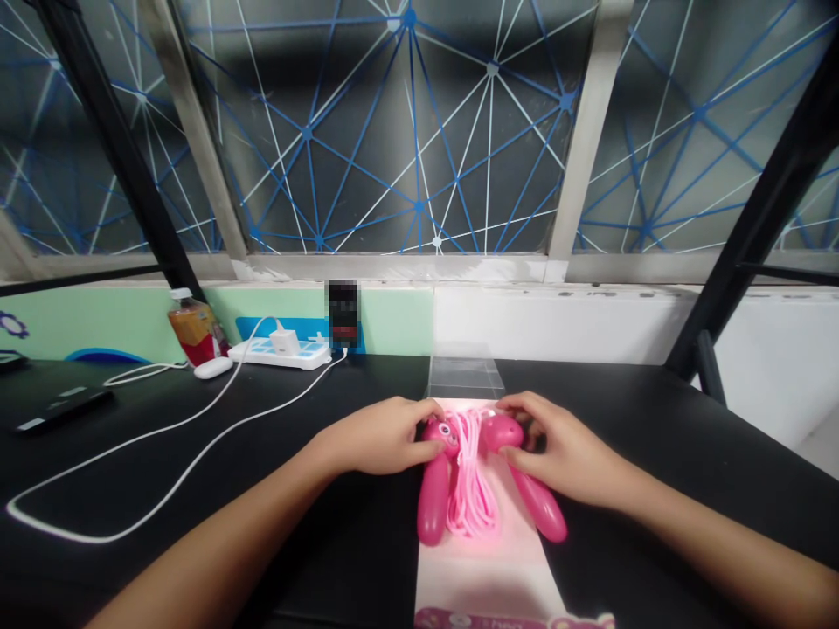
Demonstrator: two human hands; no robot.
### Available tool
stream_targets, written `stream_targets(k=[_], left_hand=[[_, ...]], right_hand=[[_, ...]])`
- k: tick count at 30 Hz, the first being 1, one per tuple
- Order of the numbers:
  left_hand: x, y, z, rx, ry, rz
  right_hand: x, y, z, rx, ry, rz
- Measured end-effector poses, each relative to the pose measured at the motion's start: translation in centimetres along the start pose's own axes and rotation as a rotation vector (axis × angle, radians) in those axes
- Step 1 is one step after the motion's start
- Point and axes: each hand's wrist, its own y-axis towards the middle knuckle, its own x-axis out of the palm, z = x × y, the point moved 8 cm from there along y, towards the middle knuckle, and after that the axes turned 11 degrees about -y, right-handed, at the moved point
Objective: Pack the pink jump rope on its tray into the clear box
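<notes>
A jump rope lies on a pale pink card [485,577], its light pink cord [470,489] bundled between two dark pink handles. My left hand [393,437] pinches the round top of the left handle [433,502], which has an eye-like detail on it. My right hand [547,441] grips the top of the right handle [541,507] between thumb and fingers. That handle slants outward to the lower right, while the left one points nearly straight toward me. Beyond the cord, a clear plastic sleeve [465,376] lies at the card's far end.
A white power strip [281,352] with a plugged-in charger stands at the back left, beside a drink bottle [195,328]. A white cable [176,485] loops across the left of the black desk [341,559]. A dark flat device [65,409] lies far left. Black frame posts rise on both sides.
</notes>
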Motion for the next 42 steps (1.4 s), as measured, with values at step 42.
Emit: stream_targets(k=[42], left_hand=[[0.2, 1.1, -1.0, -0.019, 0.064, 0.154]], right_hand=[[2.9, -3.4, -8.2, -0.55, -0.66, -0.068]])
